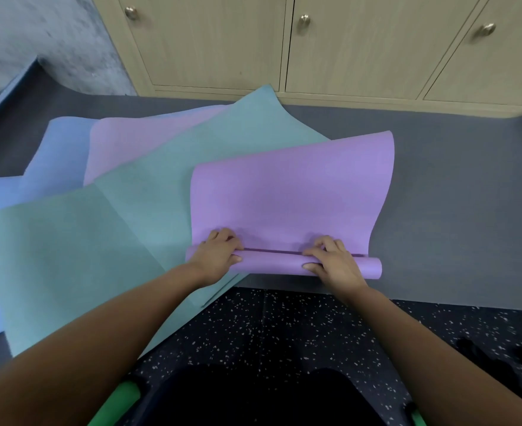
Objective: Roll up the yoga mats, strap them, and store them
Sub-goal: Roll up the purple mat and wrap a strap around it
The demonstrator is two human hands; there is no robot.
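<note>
Beneath the left hand (pixel 219 256) and right hand (pixel 330 260), both curled round its first turns, the purple mat (pixel 290 195) is barely rolled; leftward, the teal mat (pixel 84 256), blue mat (pixel 59 149) and lilac mat (pixel 130 142) lie flat, nothing strapped or stored.

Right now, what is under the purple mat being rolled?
The purple mat overlaps the teal mat on its left; its right side lies on the grey floor. How far the teal mat reaches beneath is covered.
</note>
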